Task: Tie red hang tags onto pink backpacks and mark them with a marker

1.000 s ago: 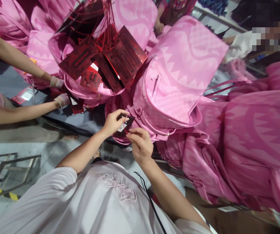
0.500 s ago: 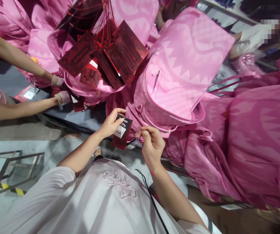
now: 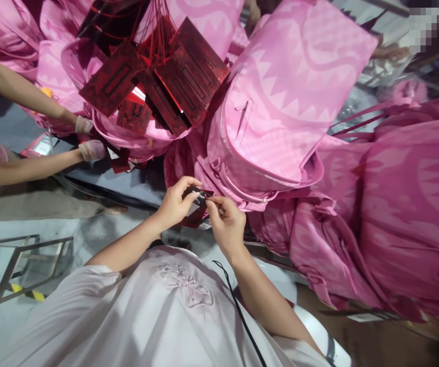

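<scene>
My left hand (image 3: pixel 177 204) is closed around the edge of a black and red hang tag (image 3: pixel 195 213), thumb on its printed face. A white label on the tag is partly covered by my fingers. At the tag's upper right corner, my right hand (image 3: pixel 227 221) pinches the end of a thin red string, which is mostly hidden by the fingers. Just beyond both hands stands a pink backpack (image 3: pixel 265 112) with a tooth pattern. A bunch of dark red hang tags (image 3: pixel 192 71) on red strings hangs to its left.
More pink backpacks (image 3: pixel 410 204) crowd the right side. At left, a co-worker's gloved hands (image 3: pixel 91 150) handle tags by another pink bag. A dark table edge (image 3: pixel 128 191) runs in front of me. A metal frame (image 3: pixel 24 265) stands on the floor at lower left.
My right hand has moved left, bringing its fingertips to the tag's top corner. The tag has tilted flatter in my left hand. The view has shifted slightly.
</scene>
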`<state>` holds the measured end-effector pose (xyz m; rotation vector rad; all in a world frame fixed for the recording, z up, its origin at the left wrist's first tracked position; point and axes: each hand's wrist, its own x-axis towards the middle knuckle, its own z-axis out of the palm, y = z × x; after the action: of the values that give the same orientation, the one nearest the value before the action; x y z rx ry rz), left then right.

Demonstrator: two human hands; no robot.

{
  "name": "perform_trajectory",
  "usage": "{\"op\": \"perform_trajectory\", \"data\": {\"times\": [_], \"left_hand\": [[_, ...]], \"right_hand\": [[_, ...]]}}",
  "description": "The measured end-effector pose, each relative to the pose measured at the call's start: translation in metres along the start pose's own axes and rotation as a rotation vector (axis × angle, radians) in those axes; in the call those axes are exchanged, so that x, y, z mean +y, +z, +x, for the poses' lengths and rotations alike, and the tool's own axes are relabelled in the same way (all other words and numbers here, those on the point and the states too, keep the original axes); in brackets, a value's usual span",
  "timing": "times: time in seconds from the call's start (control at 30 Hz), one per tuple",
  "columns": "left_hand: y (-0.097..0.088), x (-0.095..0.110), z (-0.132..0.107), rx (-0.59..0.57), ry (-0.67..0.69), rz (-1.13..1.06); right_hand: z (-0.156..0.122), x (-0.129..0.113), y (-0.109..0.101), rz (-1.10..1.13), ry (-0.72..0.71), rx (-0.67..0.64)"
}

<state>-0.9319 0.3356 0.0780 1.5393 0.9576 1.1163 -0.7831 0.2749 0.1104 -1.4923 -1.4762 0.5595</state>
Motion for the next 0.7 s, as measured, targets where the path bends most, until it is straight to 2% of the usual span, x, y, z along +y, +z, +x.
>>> {"op": "perform_trajectory", "data": {"times": [0.27, 0.37, 0.57, 0.7], "left_hand": [[0.012, 0.005, -0.005, 0.047, 0.151, 0.175], [0.014, 0.003, -0.005, 0.049, 0.287, 0.247], [0.015, -0.005, -0.007, 0.046, 0.515, 0.313], [0.018, -0.008, -0.011, 0.084, 0.563, 0.33]], "right_hand": [[-0.001, 0.009, 0.005, 0.008, 0.038, 0.029], [-0.002, 0.01, 0.005, 0.06, 0.108, 0.046], [-0.001, 0.005, 0.005, 0.381, 0.399, 0.001], [0.002, 0.005, 0.007, 0.686, 0.631, -0.056]]}}
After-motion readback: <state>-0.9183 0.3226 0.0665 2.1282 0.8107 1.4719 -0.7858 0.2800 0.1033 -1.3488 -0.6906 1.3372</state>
